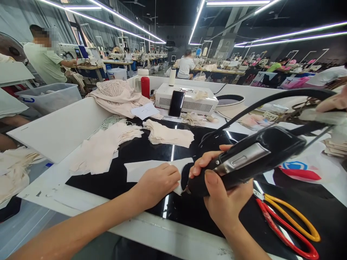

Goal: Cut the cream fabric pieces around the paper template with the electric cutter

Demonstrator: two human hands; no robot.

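My right hand (pixel 226 195) is wrapped round a black corded hand tool (pixel 244 159) with a long metal lever on its side. The tool points down and left, its tip close to the right edge of a pale cut fabric piece (pixel 139 170). Against that same edge my left hand (pixel 159 182) is closed, fingertips together on the cloth, partly covering it. Beneath lies a glossy black work surface (pixel 124 187). Beyond the fabric piece rest two stacks of cream cut pieces, a left stack (pixel 94 150) and a middle stack (pixel 169 134).
Scissors (pixel 291 220) with red and orange handles lie at right. A phone (pixel 176 103) leans on a white vented box (pixel 162 95), near a red bottle (pixel 145 87). The tool's thick cable (pixel 257 103) arches over the right side. People sit at sewing tables behind.
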